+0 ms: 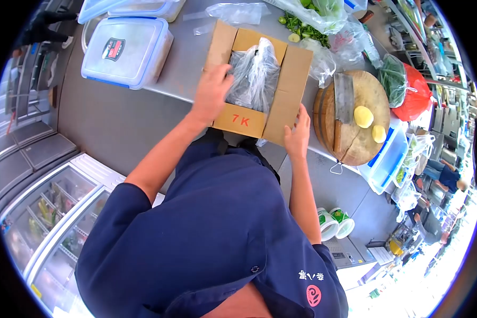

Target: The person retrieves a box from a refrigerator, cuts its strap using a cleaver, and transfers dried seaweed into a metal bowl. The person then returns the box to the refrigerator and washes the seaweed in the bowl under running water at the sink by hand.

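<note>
An opened cardboard box [240,120] marked "7K" stands on the metal counter at its front edge, flaps spread. Inside lies a bundle wrapped in clear plastic [253,79]; what it contains I cannot make out. My left hand [212,91] is over the box's left side, fingers apart and curved beside the plastic, holding nothing. At the lower right corner, my right hand [298,133] grips the right flap, with its thumb on the cardboard and its fingers along the outer edge.
Right of the box, a cleaver [344,99] and two peeled potatoes [363,116] lie on a round wooden chopping block [355,146]. A lidded plastic container [123,53] stands at the left. Chopped greens [306,31] and plastic bags [350,45] are behind; a glass-topped freezer [58,212] is lower left.
</note>
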`<act>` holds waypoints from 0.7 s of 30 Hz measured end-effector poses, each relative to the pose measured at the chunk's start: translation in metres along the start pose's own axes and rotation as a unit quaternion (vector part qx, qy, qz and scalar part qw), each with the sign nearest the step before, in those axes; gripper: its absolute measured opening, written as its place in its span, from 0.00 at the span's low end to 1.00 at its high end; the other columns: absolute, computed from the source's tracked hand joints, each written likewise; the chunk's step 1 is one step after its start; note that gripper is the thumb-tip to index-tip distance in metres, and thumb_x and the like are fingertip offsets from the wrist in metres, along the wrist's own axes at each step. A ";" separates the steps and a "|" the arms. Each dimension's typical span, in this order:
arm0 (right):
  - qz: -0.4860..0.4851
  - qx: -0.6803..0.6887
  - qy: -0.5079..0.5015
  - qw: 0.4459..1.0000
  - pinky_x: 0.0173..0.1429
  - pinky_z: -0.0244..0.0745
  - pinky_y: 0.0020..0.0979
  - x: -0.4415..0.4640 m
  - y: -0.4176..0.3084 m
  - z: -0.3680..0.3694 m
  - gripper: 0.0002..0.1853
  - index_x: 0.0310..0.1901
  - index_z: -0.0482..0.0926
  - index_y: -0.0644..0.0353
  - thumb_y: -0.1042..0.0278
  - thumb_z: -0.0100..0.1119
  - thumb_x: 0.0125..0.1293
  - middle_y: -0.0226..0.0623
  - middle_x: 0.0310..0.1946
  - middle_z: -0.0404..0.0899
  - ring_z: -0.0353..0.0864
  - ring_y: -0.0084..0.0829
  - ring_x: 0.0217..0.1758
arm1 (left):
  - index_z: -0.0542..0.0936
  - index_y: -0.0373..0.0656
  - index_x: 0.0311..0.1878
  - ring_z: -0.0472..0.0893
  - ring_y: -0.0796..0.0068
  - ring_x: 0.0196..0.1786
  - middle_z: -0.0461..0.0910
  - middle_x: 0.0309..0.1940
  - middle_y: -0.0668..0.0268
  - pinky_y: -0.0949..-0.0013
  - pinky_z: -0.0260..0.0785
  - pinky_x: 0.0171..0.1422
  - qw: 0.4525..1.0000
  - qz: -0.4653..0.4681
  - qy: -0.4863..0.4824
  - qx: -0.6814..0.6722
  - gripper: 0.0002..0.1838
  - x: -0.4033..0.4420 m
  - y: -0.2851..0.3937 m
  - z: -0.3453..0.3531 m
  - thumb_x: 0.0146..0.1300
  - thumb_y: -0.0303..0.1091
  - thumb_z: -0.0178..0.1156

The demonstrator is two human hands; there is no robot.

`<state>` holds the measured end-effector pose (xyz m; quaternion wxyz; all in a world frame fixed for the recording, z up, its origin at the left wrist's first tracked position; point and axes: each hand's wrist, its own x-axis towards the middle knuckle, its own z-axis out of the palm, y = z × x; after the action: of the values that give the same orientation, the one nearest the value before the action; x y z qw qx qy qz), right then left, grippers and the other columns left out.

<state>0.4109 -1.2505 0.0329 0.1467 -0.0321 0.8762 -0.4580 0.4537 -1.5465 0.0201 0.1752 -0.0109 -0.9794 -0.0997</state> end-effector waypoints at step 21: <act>-0.265 -0.074 -0.055 0.960 0.63 0.76 0.46 0.046 -0.075 0.028 0.16 0.53 0.82 0.64 0.80 0.52 0.65 0.53 0.57 0.80 0.82 0.54 0.56 | 0.81 0.39 0.54 0.80 0.48 0.54 0.80 0.54 0.54 0.51 0.75 0.56 0.904 0.045 -0.245 -0.348 0.19 0.013 0.090 0.029 0.59 0.19 0.55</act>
<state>0.3690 -1.3246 0.0686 0.0652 -0.2992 0.8582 -0.4119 0.4362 -1.4528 0.0150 -0.0811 -0.1397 -0.8930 -0.4200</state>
